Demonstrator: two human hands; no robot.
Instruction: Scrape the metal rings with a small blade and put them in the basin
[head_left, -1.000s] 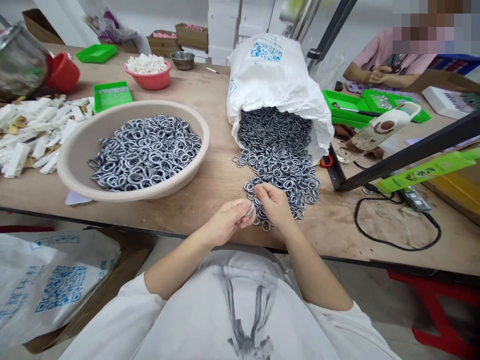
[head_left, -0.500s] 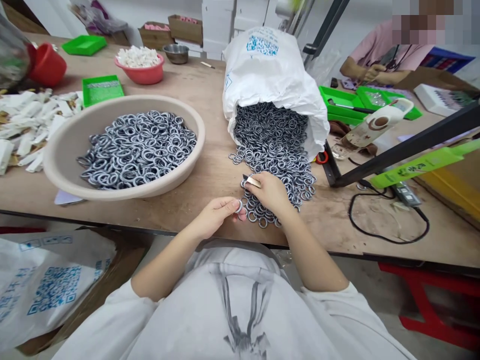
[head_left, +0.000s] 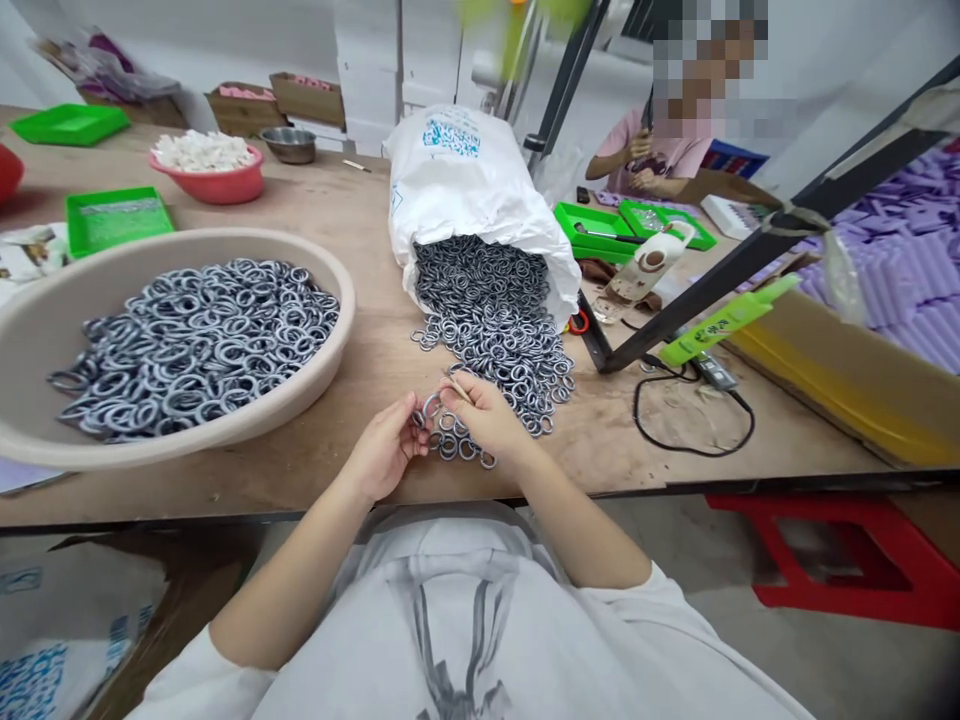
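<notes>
Above the table [head_left: 379, 335], hands [head_left: 382, 452] [head_left: 489, 415] (close together) handle rings [head_left: 430, 405].

Grey rings [head_left: 499, 350]; beige basin [head_left: 45, 320]

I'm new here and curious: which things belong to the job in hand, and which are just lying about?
Apparently in the work: grey rings, thin tool in the right hand, open white sack, big tub.
Apparently just lying about: bottle, pink bowl, metal bowl, red stool.
</notes>
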